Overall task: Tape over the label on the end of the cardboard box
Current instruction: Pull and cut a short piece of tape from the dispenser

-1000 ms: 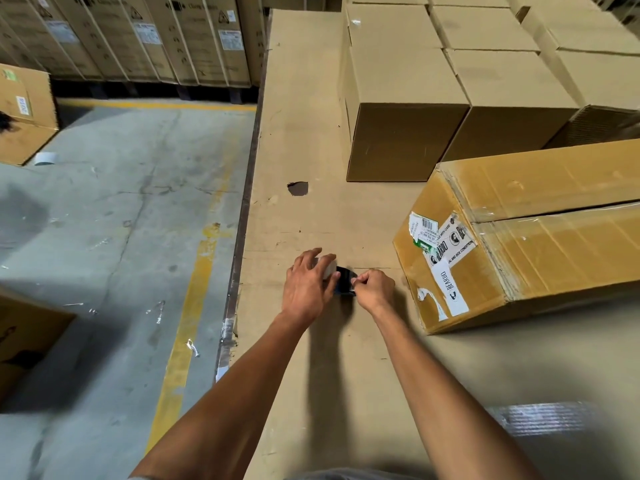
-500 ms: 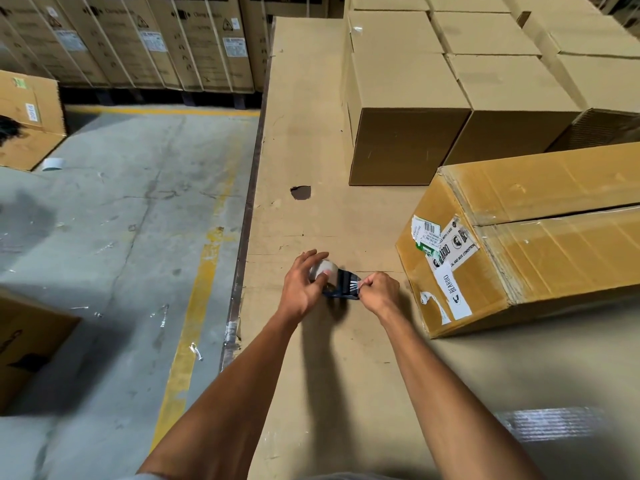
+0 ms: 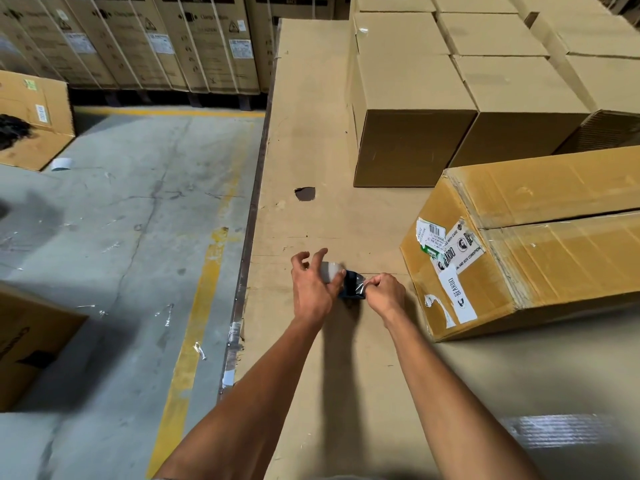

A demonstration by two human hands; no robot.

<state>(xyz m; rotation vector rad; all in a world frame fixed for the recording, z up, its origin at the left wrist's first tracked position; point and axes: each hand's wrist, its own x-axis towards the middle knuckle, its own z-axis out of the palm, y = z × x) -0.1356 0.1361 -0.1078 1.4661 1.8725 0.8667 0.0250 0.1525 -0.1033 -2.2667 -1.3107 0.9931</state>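
Observation:
A long cardboard box [image 3: 554, 244] lies on its side at the right, wrapped in clear tape. Its near end carries torn white labels [image 3: 450, 251] with a barcode and black print. Left of that end, my left hand [image 3: 311, 289] grips a tape dispenser [image 3: 346, 282] with a roll of clear tape and a dark blue frame. My right hand [image 3: 384, 294] pinches the loose end of the tape at the dispenser's mouth. Both hands hover just above the cardboard-covered table [image 3: 311, 133], a short way from the box's labelled end.
Plain cardboard boxes [image 3: 408, 109] stand in rows at the back right. A dark hole [image 3: 304, 194] marks the table top. The table's left edge [image 3: 249, 237] drops to a concrete floor with a yellow line [image 3: 194, 323]. More cartons [image 3: 156, 43] line the far wall.
My left hand has shifted its hold on the roll, fingers spread wider. My right hand has drawn a short bit of tape out from the dispenser.

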